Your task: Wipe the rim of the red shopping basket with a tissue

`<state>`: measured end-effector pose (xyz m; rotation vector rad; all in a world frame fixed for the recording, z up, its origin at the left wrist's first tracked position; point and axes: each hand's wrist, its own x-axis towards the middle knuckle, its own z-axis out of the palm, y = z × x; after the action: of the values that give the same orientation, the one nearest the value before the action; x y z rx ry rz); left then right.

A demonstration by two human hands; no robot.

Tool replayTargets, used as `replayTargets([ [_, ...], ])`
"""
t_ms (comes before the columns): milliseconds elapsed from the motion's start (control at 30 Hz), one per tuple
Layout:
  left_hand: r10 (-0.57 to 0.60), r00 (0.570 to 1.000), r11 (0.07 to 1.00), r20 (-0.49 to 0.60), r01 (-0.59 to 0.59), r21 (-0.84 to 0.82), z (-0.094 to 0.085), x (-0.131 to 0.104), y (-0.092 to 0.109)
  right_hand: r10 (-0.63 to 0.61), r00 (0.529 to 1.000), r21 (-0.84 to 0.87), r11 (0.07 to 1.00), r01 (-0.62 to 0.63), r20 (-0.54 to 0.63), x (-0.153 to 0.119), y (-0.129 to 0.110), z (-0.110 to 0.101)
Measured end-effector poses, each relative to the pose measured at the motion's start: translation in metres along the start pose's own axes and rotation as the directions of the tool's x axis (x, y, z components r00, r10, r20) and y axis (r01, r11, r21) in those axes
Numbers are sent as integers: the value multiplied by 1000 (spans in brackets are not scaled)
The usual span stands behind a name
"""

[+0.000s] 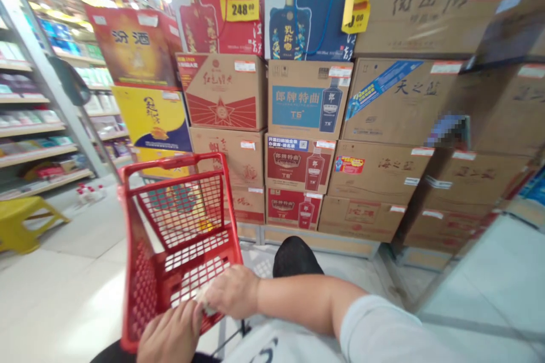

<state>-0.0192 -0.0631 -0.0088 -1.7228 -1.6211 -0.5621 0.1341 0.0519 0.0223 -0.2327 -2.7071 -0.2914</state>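
A red shopping cart with mesh sides stands in front of my body, left of centre. My left hand is closed at the cart's near edge. Beside it, almost touching, my right hand has its fingers curled together over a small pale item, too small and blurred to name. The fingertips of the left hand also meet this pale item. Through the mesh, the part of the cart that shows holds nothing I can make out.
Stacked liquor cartons form a wall ahead, with yellow price tags on top. Shelves line the left, and a yellow stool stands on the floor there. A mirror-like panel is at the right. My knee juts forward.
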Motion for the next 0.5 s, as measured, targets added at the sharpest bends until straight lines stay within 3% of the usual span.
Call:
replayTargets([
  [133,-3,1000,1000,0,3,30,-5,3,5,74,990,-2,997,-75,120,8,13,3],
  [200,-21,1000,999,11,20,42,-6,3,7,74,994,-25,997,-72,80,10,18,3],
  [333,-7,1000,999,23,6,45,-7,3,6,-105,992,-31,994,103,-64,-12,24,5],
  [433,-6,1000,999,16,5,46,-9,5,8,-248,967,-26,969,247,-62,-31,32,6],
  [500,-9,1000,999,5,9,45,-12,8,10,-247,968,-20,969,246,-45,-36,36,7],
])
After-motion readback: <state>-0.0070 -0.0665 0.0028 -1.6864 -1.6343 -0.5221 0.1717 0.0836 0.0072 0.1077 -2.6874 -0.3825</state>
